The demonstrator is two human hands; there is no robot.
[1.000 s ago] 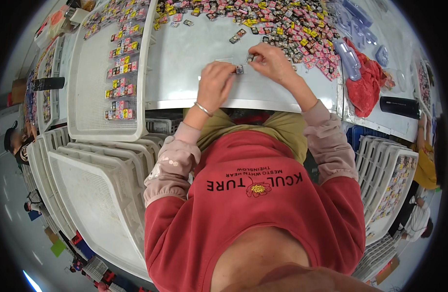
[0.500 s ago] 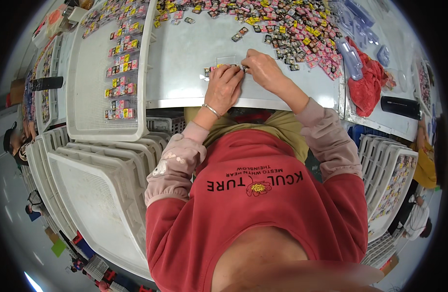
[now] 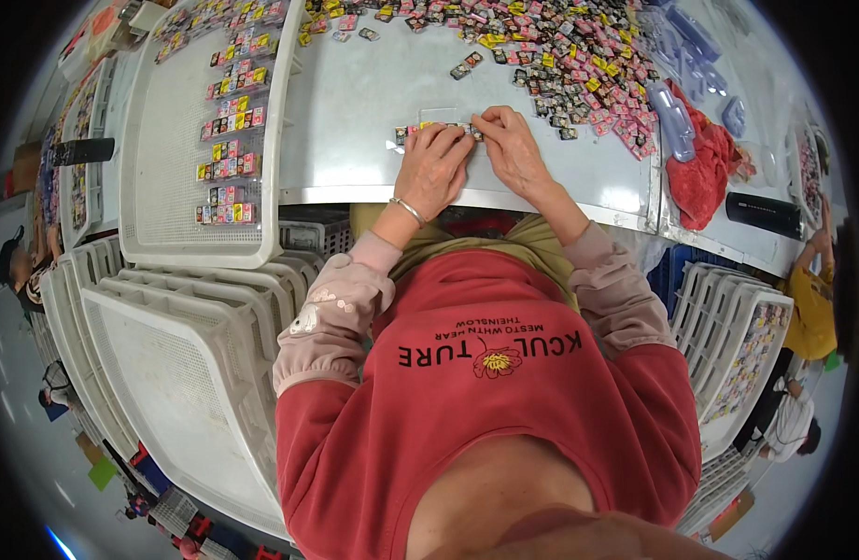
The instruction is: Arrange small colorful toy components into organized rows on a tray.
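A clear plastic case (image 3: 438,115) lies on the white table close to its front edge, with a row of small printed blocks (image 3: 401,135) along it. Curved over that row, my left hand (image 3: 432,168) presses its closed fingers on the case and hides most of the blocks. My right hand (image 3: 515,157) pinches a small dark block (image 3: 475,133) at the row's right end, its fingertips nearly touching my left fingers. Just beyond lie two loose dark blocks (image 3: 466,64).
A large heap of pink, black and yellow blocks (image 3: 588,79) covers the far right. On the left, a white perforated tray (image 3: 163,187) carries filled clear cases. Clear plastic shells (image 3: 672,117), a red cloth (image 3: 698,182) and a black cylinder (image 3: 764,215) sit right. Stacked trays (image 3: 168,373) stand beside me.
My right hand has turned and lowered, its fingertips now at the right end of the row. The left hand stays over the case. The whole view has shifted slightly.
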